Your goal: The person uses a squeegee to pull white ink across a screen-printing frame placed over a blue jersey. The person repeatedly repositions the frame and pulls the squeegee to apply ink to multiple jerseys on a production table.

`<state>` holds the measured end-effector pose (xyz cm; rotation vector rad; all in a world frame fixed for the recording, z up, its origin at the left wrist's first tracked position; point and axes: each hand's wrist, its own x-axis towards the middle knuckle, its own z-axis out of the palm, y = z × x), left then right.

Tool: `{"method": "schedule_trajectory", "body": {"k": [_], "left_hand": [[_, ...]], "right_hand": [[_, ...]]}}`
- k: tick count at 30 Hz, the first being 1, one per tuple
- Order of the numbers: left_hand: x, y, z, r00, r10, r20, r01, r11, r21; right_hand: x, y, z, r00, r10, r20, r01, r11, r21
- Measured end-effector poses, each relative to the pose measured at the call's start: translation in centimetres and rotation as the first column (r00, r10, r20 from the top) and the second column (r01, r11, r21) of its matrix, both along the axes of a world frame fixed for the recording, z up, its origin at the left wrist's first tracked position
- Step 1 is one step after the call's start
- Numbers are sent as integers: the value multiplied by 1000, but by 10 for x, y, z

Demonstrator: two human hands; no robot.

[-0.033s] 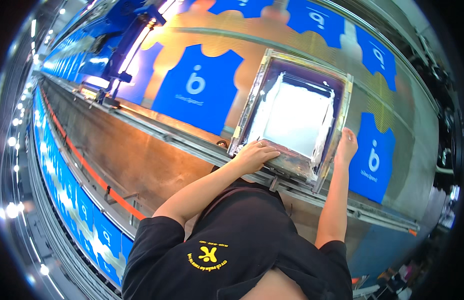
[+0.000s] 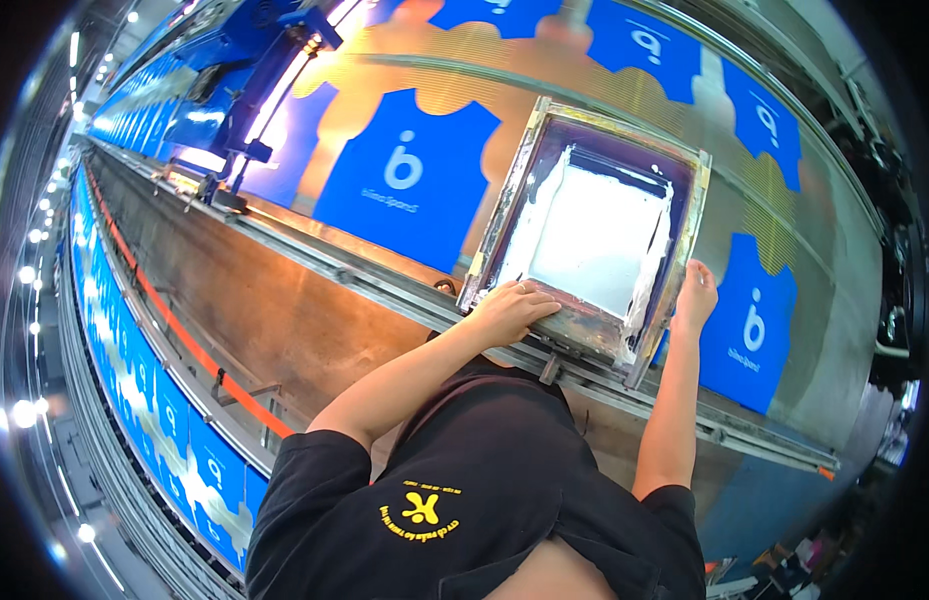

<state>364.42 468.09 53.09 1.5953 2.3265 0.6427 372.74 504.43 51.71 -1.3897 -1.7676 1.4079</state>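
Note:
A screen-printing frame [image 2: 702, 190] lies tilted across the near part of a long printing table, white ink [image 2: 589, 240] smeared over its mesh. My left hand [image 2: 514, 310] rests on the near rail of the frame, fingers bent over it. At its right side is my right hand [image 2: 695, 296], with curled fingers against the edge; exactly how they grip is partly hidden. Blue fabric panels with white printing lie flat on either side: one panel [image 2: 399, 190] to the left and another panel [image 2: 749, 325] to the right. Whatever lies beneath the mesh is covered.
A metal rail [image 2: 374, 285] runs along the table's near edge. At the upper left stands a blue machine [image 2: 224, 150] with glowing lamps. More blue panels [image 2: 644, 45] line the far side. An orange strip [image 2: 189, 340] edges a neighbouring table on the left.
The panels and the machine sit slightly farther right in the picture. Both hands and the frame keep nearly the same places.

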Motion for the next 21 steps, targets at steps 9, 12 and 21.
{"method": "schedule_trajectory", "body": {"k": [9,12,21], "left_hand": [[-189,-181,9,995,95,37,-89,987,-134],[-236,-239,3,992,122,-9,-122,984,-133],[-318,-263,15,1000,18,17,-13,967,-254]], "right_hand": [[-171,-205,-47,989,30,-146,-28,1000,15],[-215,-273,-64,993,55,-109,-41,991,128],[-262,-319,-86,998,-11,64,-1,985,173]]}}
